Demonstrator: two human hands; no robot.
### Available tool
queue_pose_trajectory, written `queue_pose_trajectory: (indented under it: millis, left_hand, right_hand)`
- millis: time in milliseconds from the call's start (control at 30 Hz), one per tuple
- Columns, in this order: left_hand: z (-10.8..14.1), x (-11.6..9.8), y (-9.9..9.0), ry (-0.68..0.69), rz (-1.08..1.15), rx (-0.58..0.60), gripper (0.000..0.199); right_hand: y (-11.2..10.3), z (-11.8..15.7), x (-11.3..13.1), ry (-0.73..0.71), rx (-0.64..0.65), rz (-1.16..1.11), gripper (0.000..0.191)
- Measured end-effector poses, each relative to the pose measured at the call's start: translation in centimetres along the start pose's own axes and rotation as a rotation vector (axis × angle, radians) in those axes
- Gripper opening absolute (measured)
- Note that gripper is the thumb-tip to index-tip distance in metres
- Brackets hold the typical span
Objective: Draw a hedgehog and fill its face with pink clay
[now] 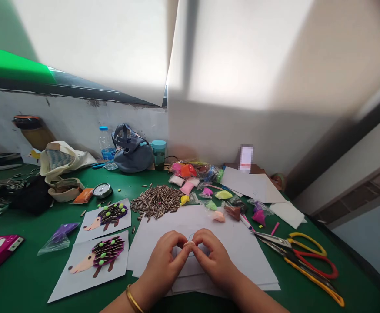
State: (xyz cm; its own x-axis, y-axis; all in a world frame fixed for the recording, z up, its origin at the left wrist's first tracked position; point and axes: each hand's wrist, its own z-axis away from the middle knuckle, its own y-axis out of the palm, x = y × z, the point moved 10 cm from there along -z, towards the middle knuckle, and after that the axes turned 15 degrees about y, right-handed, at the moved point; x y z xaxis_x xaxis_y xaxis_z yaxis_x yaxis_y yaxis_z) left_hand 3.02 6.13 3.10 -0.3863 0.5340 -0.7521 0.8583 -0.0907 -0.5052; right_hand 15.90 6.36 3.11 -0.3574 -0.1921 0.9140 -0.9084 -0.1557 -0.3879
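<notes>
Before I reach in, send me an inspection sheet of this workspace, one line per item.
Surface: green tabletop, crowded.
Job's things: white paper under the hands; small pale piece at the fingertips; heap of striped seeds; two hedgehog cards at left.
Clutter: scissors at right; bagged coloured lumps beyond the paper; blue-grey bag and bottle by the wall.
Hands: left and right meet, pinching the pale piece; bracelet on left wrist.
Cables: thin dark line beside the teal-lidded cup, too small to identify.
Surroundings: pale wall, hanging white sheets.
</notes>
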Motion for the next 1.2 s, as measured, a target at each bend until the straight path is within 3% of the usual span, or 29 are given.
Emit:
queue_pose_trajectory:
  millis: [200, 533, 667, 867, 1200]
  left_hand:
    - [0.1, 0.2, 0.3, 0.007, 0.015, 0.023, 0.017]
    - [0.5, 1.2, 0.0, -0.036, 0.124, -0.062, 0.02]
    - [0.1, 0.7, 0.3, 0.003, 0.113, -0.024, 0.02]
    - [-0.1, 0.2, -0.3, -0.002, 0.199, -0.098, 0.025]
    - [-0.2, 0.8, 0.2, -0.061, 0.229, -0.047, 0.024]
  right_hand:
    - [0.4, 0.2, 0.3, -0.031, 0.02, 0.035, 0.007]
    - [0.5, 0.2, 0.3, -0.02, 0.017, 0.055, 0.011]
    - [0.1, 0.1, 0.1, -0.02, -0.006, 0.033, 0.015]
    - [0.7, 0.2, 0.0, -0.036, 0.034, 0.058, 0.015]
    - [0.6, 0.5, 1.0, -0.064, -0.003, 0.107, 0.011]
